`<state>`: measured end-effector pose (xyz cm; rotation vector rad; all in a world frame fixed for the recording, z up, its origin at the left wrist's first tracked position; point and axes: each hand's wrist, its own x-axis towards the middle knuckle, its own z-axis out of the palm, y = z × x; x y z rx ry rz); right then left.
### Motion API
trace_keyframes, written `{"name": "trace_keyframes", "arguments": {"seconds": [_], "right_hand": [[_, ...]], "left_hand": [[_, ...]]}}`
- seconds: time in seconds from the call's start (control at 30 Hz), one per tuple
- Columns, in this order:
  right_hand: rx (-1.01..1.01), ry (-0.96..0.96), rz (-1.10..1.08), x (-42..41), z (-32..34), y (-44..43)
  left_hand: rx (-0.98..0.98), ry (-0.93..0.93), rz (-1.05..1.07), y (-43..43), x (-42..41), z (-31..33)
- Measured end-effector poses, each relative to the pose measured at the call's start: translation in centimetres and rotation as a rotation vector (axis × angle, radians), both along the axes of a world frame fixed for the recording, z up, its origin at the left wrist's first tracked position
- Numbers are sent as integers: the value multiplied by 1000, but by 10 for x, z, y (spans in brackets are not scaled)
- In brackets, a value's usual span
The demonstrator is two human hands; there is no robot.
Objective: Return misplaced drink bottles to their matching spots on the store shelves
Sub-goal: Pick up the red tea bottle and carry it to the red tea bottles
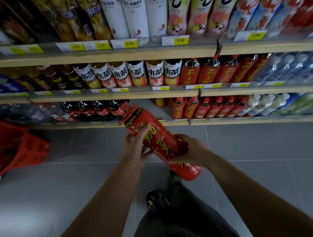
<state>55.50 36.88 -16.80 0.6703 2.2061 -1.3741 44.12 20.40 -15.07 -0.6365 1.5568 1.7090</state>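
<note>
We hold a large red plastic bottle with yellow lettering (162, 141) tilted over the grey tiled floor (262, 149), its cap toward the lowest wooden shelf (243, 121). Our left hand (137, 148) grips its upper body and our right hand (189, 151) clasps it nearer the base. A red plastic basket (17, 145) is at far left.

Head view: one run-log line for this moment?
object: large red plastic bottle, tilted | left hand: grips upper body | right hand: grips lower body
</note>
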Motion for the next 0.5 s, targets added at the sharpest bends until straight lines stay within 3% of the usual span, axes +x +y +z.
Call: {"name": "trace_keyframes", "arguments": {"seconds": [0.23, 0.5], "right_hand": [[43, -75, 60, -56, -36, 12], [76, -161, 96, -119, -95, 17]], "left_hand": [[106, -169, 52, -3, -50, -42], [59, -301, 14, 8, -116, -114]]}}
